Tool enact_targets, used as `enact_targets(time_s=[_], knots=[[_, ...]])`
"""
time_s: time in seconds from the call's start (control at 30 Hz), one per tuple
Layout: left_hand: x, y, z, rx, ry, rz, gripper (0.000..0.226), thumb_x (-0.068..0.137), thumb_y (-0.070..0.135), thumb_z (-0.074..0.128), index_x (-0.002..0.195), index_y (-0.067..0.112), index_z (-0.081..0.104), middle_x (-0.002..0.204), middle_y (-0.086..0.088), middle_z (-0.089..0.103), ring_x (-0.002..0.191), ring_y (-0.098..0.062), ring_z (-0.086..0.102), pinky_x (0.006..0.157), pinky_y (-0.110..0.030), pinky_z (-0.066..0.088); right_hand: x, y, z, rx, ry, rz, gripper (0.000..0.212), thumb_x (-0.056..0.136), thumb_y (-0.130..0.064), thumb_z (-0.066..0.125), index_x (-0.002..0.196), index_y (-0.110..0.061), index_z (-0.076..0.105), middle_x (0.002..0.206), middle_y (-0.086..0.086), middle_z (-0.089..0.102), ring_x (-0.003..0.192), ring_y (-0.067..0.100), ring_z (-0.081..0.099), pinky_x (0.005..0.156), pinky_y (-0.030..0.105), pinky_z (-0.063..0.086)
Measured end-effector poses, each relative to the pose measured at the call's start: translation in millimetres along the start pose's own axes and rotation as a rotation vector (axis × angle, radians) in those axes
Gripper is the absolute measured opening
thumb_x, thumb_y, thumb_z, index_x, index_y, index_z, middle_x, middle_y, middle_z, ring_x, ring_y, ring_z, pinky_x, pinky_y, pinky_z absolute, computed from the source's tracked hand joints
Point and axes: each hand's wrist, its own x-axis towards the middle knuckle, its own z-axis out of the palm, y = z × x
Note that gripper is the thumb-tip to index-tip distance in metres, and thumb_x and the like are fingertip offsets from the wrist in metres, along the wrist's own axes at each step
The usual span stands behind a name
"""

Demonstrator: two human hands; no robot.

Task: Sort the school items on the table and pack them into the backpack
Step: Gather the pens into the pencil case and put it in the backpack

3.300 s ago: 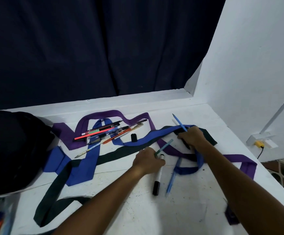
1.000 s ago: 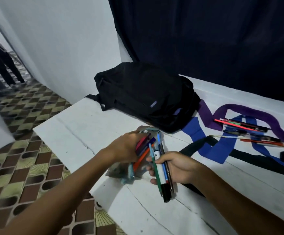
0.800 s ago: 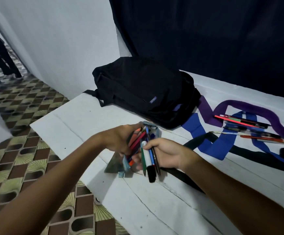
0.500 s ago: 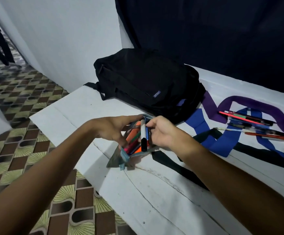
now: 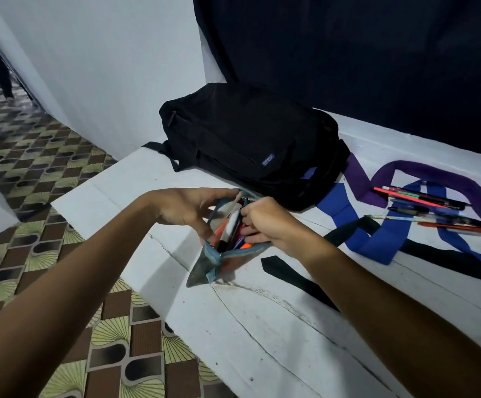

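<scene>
Left hand (image 5: 187, 209) held the clear blue-trimmed pencil pouch (image 5: 219, 254) open; right hand (image 5: 265, 222), grip now closed on the pens just carried over, pushed them inside. More loose pens (image 5: 423, 209) remained on the white counter (image 5: 262, 326).

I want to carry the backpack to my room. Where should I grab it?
Probably by the strap loop sticking out at the backpack's left end. The bag lies flat, so that loop is the easiest free part. Come from the left, away from the hands at the pencil pouch.

Black backpack (image 5: 250, 145); blue (image 5: 377, 239) and purple (image 5: 434, 173) ties; white table (image 5: 262, 326).
</scene>
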Motion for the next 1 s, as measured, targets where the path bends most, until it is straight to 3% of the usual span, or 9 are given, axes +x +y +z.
enact_targets(time_s=[0.13,0.23,0.27,0.4,0.47,0.53,0.67,0.8,1.0], knots=[[7,9,3,0.031,0.015,-0.096,0.105,0.065,-0.007,0.083,0.15,0.026,0.029,0.152,0.01,0.036,0.135,-0.014,0.044,0.093,-0.048,0.054,-8,1,-13,-0.145,0.033,-0.035,0.029,0.091,-0.006,0.044,0.113,-0.002,0.064,0.099,0.02,0.07,0.069,0.018,0.066,0.054,0.025,0.047],[14,27,11,0.273,0.029,-0.17,0.1,0.07,0.004,0.084,0.149,0.029,0.029,0.148,0.01,0.039,0.127,-0.018,0.051,0.061,-0.028,0.056,-21,4,-34,-0.127,-0.005,-0.018,0.02,0.089,-0.008,0.05,0.102,-0.005,0.066,0.092,0.013,0.071,0.059,0.016,0.061,0.06,0.03,0.044],[18,37,15,0.388,0.044,-0.2,0.096,0.07,0.011,0.085,0.148,0.03,0.032,0.145,0.008,0.041,0.123,-0.02,0.054,0.058,-0.027,0.055,-27,8,-45,-0.121,-0.011,-0.017,0.017,0.089,-0.009,0.051,0.097,-0.008,0.067,0.089,0.01,0.07,0.061,0.017,0.061,0.063,0.032,0.044],[43,71,33,0.804,0.212,-0.139,0.055,0.066,0.04,0.084,0.117,0.03,0.065,0.119,0.002,0.059,0.11,-0.022,0.059,0.09,-0.036,0.051,-48,31,-95,0.004,0.048,-0.036,0.013,0.092,-0.007,0.049,0.092,-0.009,0.062,0.086,0.011,0.066,0.064,0.019,0.063,0.055,0.024,0.043],[67,92,47,0.839,0.316,-0.013,0.037,0.062,0.052,0.074,0.095,0.038,0.071,0.107,0.009,0.067,0.103,-0.017,0.064,0.09,-0.034,0.051,-67,46,-127,0.059,0.146,-0.018,0.014,0.093,-0.006,0.048,0.095,-0.009,0.061,0.087,0.012,0.065,0.062,0.018,0.062,0.049,0.02,0.04],[95,116,68,0.817,0.354,0.109,0.037,0.064,0.056,0.065,0.095,0.036,0.073,0.1,0.011,0.07,0.097,-0.015,0.066,0.089,-0.033,0.052,-90,64,-159,0.095,0.258,-0.016,0.015,0.091,-0.004,0.049,0.096,-0.008,0.063,0.086,0.013,0.067,0.06,0.017,0.063,0.047,0.018,0.041],[148,160,134,0.809,0.259,0.314,0.025,0.08,0.04,0.072,0.103,0.03,0.073,0.082,0.01,0.057,0.093,-0.018,0.063,0.086,-0.031,0.05,-147,105,-219,0.142,0.489,0.006,0.012,0.091,-0.009,0.054,0.09,-0.009,0.067,0.085,0.012,0.07,0.068,0.019,0.067,0.054,0.022,0.046],[213,186,196,0.66,0.137,0.455,0.003,0.084,0.027,0.07,0.087,0.026,0.071,0.085,0.013,0.067,0.083,-0.014,0.064,0.078,-0.034,0.053,-197,158,-267,0.105,0.731,0.127,0.013,0.092,-0.006,0.059,0.082,-0.012,0.066,0.082,0.01,0.07,0.068,0.017,0.067,0.058,0.023,0.054],[289,214,255,0.461,0.211,0.531,0.021,0.083,0.012,0.064,0.066,0.023,0.066,0.076,0.001,0.07,0.076,-0.019,0.065,0.073,-0.035,0.055,-226,216,-300,-0.361,0.922,0.327,0.006,0.09,-0.017,0.063,0.091,-0.013,0.06,0.086,-0.002,0.059,0.076,0.01,0.058,0.065,0.018,0.051]])
